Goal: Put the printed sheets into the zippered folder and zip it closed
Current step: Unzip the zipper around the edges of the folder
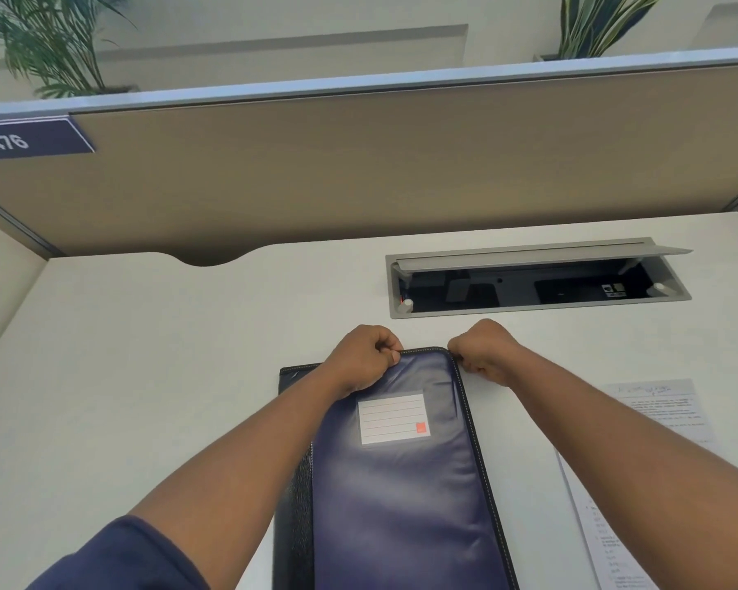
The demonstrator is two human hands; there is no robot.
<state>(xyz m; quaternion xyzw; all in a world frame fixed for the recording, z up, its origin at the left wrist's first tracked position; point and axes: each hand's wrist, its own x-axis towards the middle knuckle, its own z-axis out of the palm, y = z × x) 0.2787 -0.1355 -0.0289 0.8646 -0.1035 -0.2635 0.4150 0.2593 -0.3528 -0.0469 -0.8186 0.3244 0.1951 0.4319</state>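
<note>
A dark blue zippered folder (405, 483) with a white label window lies lengthwise on the white desk (146, 376) in front of me. My left hand (365, 355) pinches the folder's far top edge. At the far right corner, my right hand (482, 353) is closed on the zipper; the pull itself is hidden under my fingers. Printed sheets (652, 410) lie on the desk to the right of the folder, partly under my right forearm. A black edge of the folder's lower cover (292, 504) shows along its left side.
An open cable hatch (537, 278) with a raised grey lid is set into the desk beyond my hands. A tan partition (358, 163) with a "476" label closes off the back. Plants stand behind it.
</note>
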